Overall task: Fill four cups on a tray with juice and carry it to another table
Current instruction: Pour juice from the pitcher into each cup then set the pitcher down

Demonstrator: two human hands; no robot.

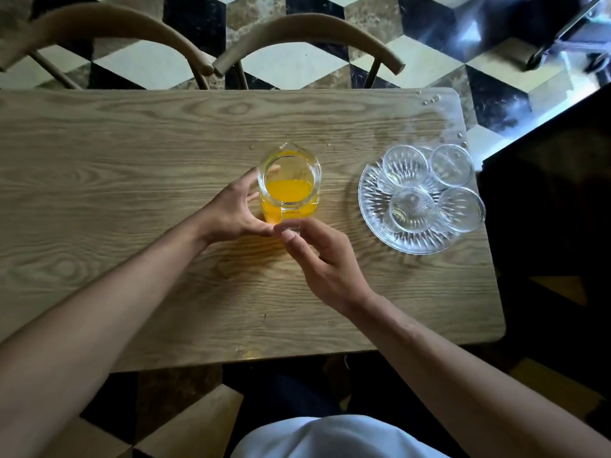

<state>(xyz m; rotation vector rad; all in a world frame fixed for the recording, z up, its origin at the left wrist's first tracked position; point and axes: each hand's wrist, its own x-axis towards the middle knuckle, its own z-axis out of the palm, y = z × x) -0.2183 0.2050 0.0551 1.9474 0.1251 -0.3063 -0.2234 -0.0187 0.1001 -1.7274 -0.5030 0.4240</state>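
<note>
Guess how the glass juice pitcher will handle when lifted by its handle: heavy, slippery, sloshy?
The pitcher is thick clear glass, so probably rigid, fragile and fairly heavy for its size. The juice looks partly filled, so it may slosh if tilted fast. The right hand is at the handle and the left hand beside the body; smooth glass and droplets on the table suggest a slippery grip.

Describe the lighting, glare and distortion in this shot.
Head view: strong light from the upper right throws glare across the table's far right corner and washes out the floor there; the glass cups and tray sparkle; the wide lens bows the table edges; the right side is dark.
</note>
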